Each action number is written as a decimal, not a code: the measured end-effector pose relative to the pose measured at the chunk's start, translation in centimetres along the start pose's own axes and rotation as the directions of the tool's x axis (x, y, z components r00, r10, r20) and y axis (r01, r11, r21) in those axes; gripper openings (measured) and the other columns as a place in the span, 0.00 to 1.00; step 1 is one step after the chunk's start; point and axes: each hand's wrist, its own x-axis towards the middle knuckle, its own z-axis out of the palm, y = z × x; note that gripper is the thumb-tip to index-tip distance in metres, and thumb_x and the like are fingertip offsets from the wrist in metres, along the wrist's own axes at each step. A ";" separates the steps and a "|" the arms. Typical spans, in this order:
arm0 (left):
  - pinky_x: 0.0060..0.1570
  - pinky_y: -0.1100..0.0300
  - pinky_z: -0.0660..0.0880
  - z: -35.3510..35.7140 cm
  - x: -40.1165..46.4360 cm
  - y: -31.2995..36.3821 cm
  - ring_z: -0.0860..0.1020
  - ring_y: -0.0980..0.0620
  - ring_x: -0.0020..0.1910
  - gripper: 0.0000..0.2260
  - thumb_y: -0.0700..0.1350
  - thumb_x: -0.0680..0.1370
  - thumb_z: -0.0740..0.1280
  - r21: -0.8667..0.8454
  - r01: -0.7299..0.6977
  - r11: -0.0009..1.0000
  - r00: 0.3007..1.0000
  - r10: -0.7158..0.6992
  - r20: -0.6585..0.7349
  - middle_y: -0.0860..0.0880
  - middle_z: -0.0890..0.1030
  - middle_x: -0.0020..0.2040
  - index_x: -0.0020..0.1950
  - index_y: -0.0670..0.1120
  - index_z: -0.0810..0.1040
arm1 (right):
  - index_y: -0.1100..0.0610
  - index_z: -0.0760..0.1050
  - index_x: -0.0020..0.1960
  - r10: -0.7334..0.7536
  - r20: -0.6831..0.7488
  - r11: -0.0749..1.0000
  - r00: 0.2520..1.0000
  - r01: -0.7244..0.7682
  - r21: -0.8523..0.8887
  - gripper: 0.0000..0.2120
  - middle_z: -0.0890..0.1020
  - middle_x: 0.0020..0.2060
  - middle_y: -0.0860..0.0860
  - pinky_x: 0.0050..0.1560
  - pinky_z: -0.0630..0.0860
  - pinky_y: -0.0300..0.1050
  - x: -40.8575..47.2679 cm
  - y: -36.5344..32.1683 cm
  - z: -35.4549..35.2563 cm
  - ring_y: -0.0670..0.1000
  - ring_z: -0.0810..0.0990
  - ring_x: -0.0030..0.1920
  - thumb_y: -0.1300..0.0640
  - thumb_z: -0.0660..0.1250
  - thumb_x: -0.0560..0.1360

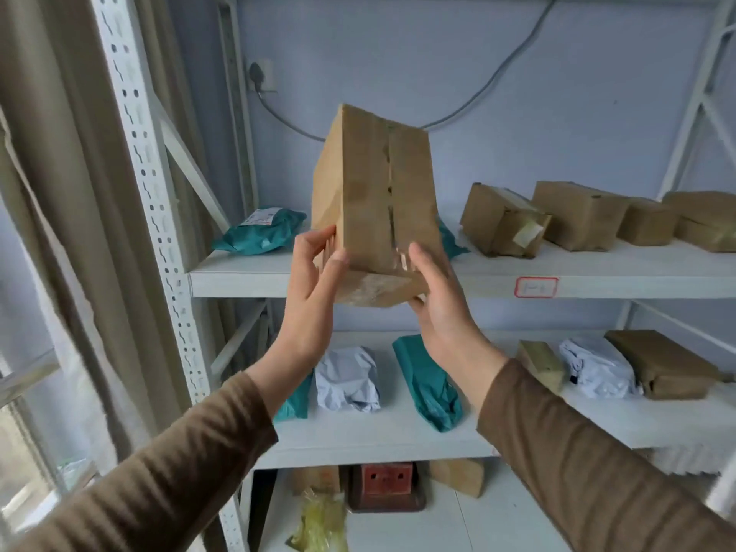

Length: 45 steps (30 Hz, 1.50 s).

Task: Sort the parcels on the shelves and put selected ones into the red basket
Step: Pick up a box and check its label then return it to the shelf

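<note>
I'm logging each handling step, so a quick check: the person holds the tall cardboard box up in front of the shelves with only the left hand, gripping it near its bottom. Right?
Not quite. The head view shows both hands on the cardboard box: the left hand and the right hand grip it near its bottom, raised in front of the shelves.

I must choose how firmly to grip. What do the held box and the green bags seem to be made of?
The box looks like matte brown cardboard, with glossy clear tape along its seam. The green bags look like thin soft plastic film: wrinkled, slightly shiny. Both hands, left and right, hold the box.
</note>
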 end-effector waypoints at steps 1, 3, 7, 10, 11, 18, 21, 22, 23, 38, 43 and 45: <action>0.60 0.69 0.71 0.4 -1.3 0.8 0.76 0.61 0.65 0.16 0.48 0.85 0.58 0.022 -0.027 0.999 1.000 0.026 0.015 0.48 0.77 0.68 0.70 0.42 0.73 | 0.45 0.78 0.68 0.041 -0.005 0.997 0.999 -0.040 0.067 0.18 0.84 0.63 0.48 0.71 0.72 0.52 -1.4 -0.3 -1.2 0.49 0.80 0.67 0.46 0.71 0.78; 0.65 0.63 0.71 0.9 -3.1 2.2 0.74 0.55 0.71 0.14 0.42 0.86 0.59 0.073 -0.106 0.992 0.991 0.099 0.091 0.48 0.78 0.70 0.70 0.43 0.76 | 0.50 0.78 0.70 0.114 -0.003 0.977 0.993 -0.112 0.184 0.19 0.85 0.63 0.51 0.69 0.75 0.54 -3.8 -0.8 -3.4 0.52 0.81 0.64 0.44 0.65 0.82; 0.78 0.46 0.66 1.4 -4.9 4.3 0.65 0.53 0.81 0.27 0.26 0.81 0.61 0.151 -0.211 0.966 0.966 0.183 0.181 0.52 0.68 0.81 0.76 0.48 0.73 | 0.52 0.77 0.71 0.232 -0.035 0.935 0.972 -0.213 0.284 0.26 0.84 0.64 0.57 0.67 0.76 0.58 -7.1 -0.9 -7.1 0.57 0.80 0.63 0.38 0.58 0.82; 0.79 0.53 0.59 2.4 -5.5 5.6 0.54 0.62 0.82 0.36 0.36 0.78 0.73 0.190 -0.058 0.980 0.996 0.043 0.084 0.61 0.55 0.84 0.81 0.56 0.64 | 0.52 0.82 0.64 0.274 -0.065 0.916 0.960 -0.239 0.322 0.25 0.86 0.58 0.57 0.57 0.81 0.54 -8.3 -1.2 -8.8 0.58 0.81 0.60 0.37 0.58 0.81; 0.79 0.54 0.56 2.9 -5.6 5.9 0.54 0.63 0.81 0.40 0.42 0.77 0.76 0.142 0.083 0.986 0.995 -0.090 0.040 0.62 0.53 0.84 0.83 0.58 0.59 | 0.52 0.82 0.62 0.280 -0.070 0.911 0.957 -0.242 0.333 0.24 0.86 0.57 0.57 0.55 0.81 0.53 -8.5 -1.3 -9.3 0.58 0.81 0.59 0.37 0.58 0.81; 0.69 0.36 0.71 3.6 -5.9 4.3 0.79 0.44 0.62 0.25 0.57 0.73 0.75 -0.199 0.758 0.621 0.632 -0.625 0.458 0.46 0.82 0.61 0.69 0.51 0.77 | 0.54 0.78 0.70 0.261 -0.036 0.941 0.965 -0.246 0.232 0.28 0.85 0.61 0.58 0.54 0.82 0.53 -8.5 -2.4 -11.2 0.57 0.82 0.63 0.36 0.60 0.81; 0.68 0.38 0.76 3.1 -6.9 2.5 0.80 0.42 0.63 0.31 0.54 0.70 0.79 -0.230 0.729 0.644 0.663 -0.583 0.469 0.43 0.82 0.61 0.70 0.47 0.75 | 0.54 0.76 0.71 0.181 -0.017 0.973 0.983 -0.177 0.147 0.20 0.87 0.57 0.54 0.58 0.80 0.53 -7.9 -2.9 -12.3 0.54 0.82 0.61 0.45 0.63 0.83; 0.68 0.41 0.77 2.9 -7.3 1.7 0.80 0.43 0.65 0.36 0.54 0.68 0.81 -0.213 0.689 0.693 0.694 -0.545 0.471 0.44 0.82 0.65 0.73 0.48 0.73 | 0.53 0.75 0.72 0.145 -0.017 0.985 0.989 -0.143 0.093 0.18 0.87 0.55 0.53 0.62 0.79 0.53 -7.7 -3.2 -12.7 0.53 0.82 0.60 0.51 0.64 0.83; 0.67 0.44 0.78 2.7 -7.7 1.0 0.80 0.44 0.67 0.39 0.52 0.68 0.81 -0.184 0.642 0.744 0.724 -0.510 0.464 0.45 0.81 0.68 0.75 0.50 0.69 | 0.51 0.72 0.74 0.111 -0.021 0.994 0.994 -0.111 0.024 0.19 0.87 0.55 0.51 0.65 0.76 0.53 -7.7 -3.5 -13.1 0.53 0.82 0.60 0.55 0.65 0.83; 0.80 0.41 0.56 3.3 -9.9 -6.4 0.47 0.43 0.85 0.54 0.41 0.77 0.75 0.601 -0.485 0.635 0.868 0.271 0.415 0.49 0.41 0.86 0.84 0.55 0.35 | 0.53 0.85 0.35 0.247 0.114 0.965 0.962 -0.233 -0.121 0.25 0.85 0.33 0.49 0.37 0.83 0.40 -6.6 -1.8 -16.9 0.45 0.85 0.34 0.64 0.59 0.85; 0.76 0.26 0.53 0.7 -8.4 -8.1 0.52 0.32 0.83 0.53 0.37 0.75 0.76 0.679 -0.663 0.315 0.744 0.369 0.556 0.40 0.49 0.85 0.85 0.53 0.40 | 0.57 0.76 0.15 0.340 -0.031 0.938 0.940 -0.342 -0.056 0.44 0.78 0.18 0.53 0.21 0.76 0.41 -10.2 -6.7 -14.1 0.49 0.78 0.16 0.50 0.49 0.88; 0.76 0.26 0.53 0.2 -7.8 -8.3 0.52 0.32 0.83 0.54 0.34 0.74 0.76 0.680 -0.684 0.266 0.727 0.331 0.602 0.40 0.47 0.85 0.85 0.54 0.40 | 0.56 0.84 0.25 0.360 0.000 0.930 0.933 -0.359 -0.074 0.40 0.84 0.25 0.55 0.24 0.80 0.41 -8.6 -6.4 -15.3 0.51 0.83 0.23 0.39 0.51 0.85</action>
